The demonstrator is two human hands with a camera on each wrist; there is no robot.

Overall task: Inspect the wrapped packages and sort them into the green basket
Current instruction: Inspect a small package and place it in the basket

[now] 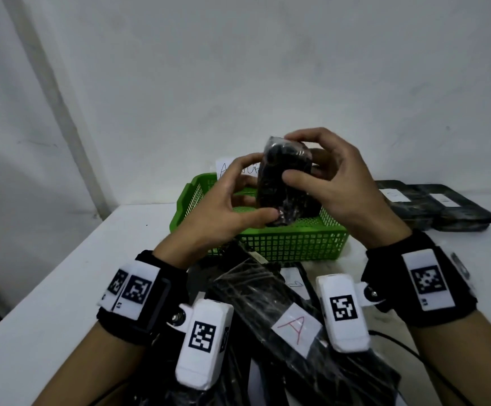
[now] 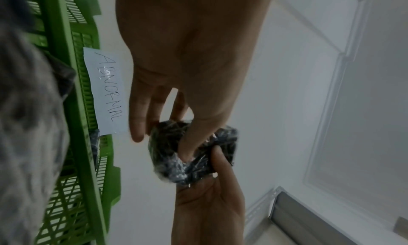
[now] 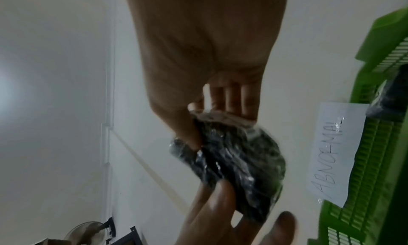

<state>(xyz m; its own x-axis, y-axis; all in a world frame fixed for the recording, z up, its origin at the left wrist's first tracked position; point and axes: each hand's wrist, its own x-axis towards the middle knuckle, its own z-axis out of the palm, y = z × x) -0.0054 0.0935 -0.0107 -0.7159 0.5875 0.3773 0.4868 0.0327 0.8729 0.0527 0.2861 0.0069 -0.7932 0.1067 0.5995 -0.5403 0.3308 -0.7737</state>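
White walls close off the far side of a white table (image 1: 62, 288), where a green basket (image 1: 291, 244) stands a little past the middle. Both hands hold one black, film-wrapped package (image 1: 282, 183) upright in the air above the basket. The left hand (image 1: 223, 206) grips its lower left side, thumb curled under the near bottom corner. The right hand (image 1: 335, 183) grasps its upper right part, fingers arched over the top and thumb pressed on the near face. From the left wrist view a paper label (image 2: 106, 91) reading ABNORMAL is fixed to the basket's far wall. Near the person lies a heap of long black wrapped packages (image 1: 267, 303), one with a white tag (image 1: 295, 328) marked with a red A. More flat dark packages (image 1: 432, 205) lie on the table to the far right.
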